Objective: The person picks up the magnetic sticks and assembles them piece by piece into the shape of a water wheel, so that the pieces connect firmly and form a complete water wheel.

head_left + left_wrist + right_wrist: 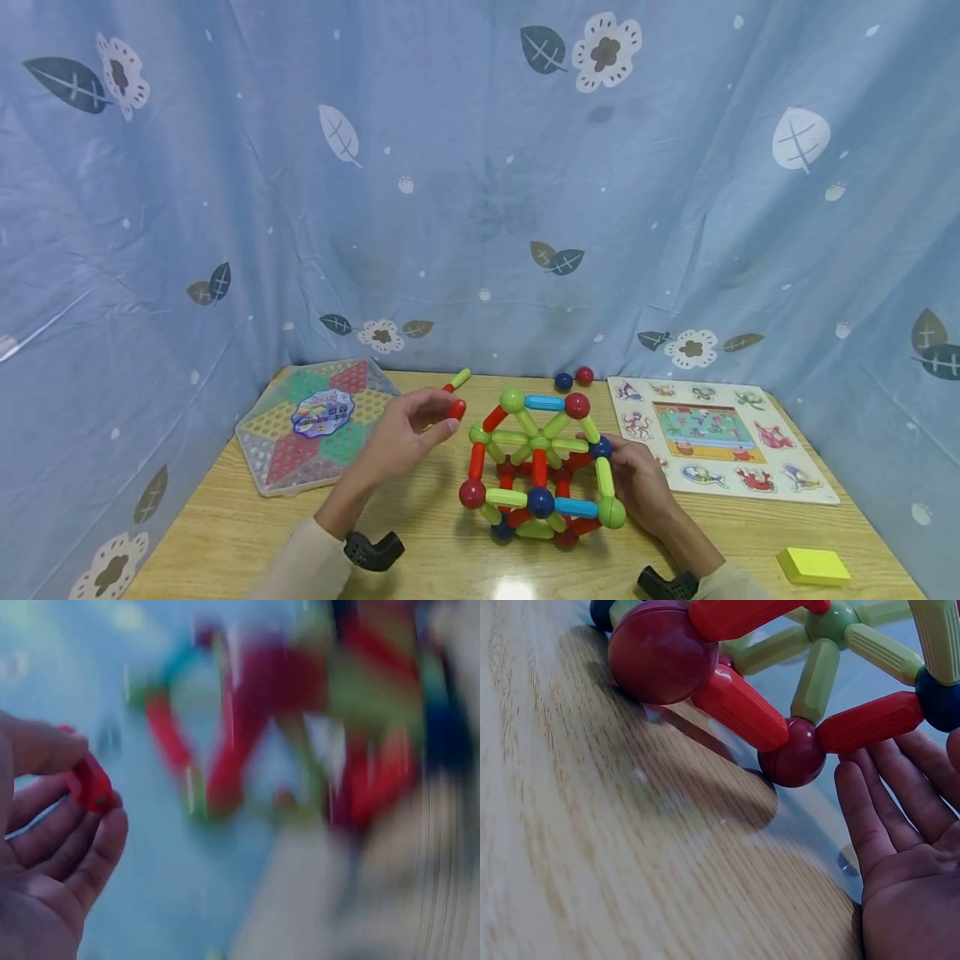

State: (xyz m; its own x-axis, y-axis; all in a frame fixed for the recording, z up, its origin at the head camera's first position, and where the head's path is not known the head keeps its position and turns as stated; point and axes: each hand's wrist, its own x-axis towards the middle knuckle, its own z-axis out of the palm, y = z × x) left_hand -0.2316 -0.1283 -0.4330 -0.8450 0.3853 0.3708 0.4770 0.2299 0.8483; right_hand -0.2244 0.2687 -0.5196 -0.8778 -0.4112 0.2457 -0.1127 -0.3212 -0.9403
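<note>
A ball-and-stick construction point(540, 468) of red, lime and light-blue sticks with lime, navy and dark-red balls stands in front of me. My right hand point(641, 483) holds its right side at a navy ball point(600, 447). In the right wrist view, that hand's fingers point(870, 817) reach under a red stick, and only a bit of the thumb shows. To the left of the construction, apart from it, my left hand point(411, 437) pinches a short red stick point(91, 784) between thumb and fingertips. The left wrist view blurs the construction.
Behind the left hand lies a lime stick point(461, 378) with a red one. A loose navy ball point(563, 382) and dark-red ball point(584, 376) sit at the back. A hexagonal game board point(273, 417) is left, a picture puzzle board point(637, 392) right, a yellow block point(813, 567) front right.
</note>
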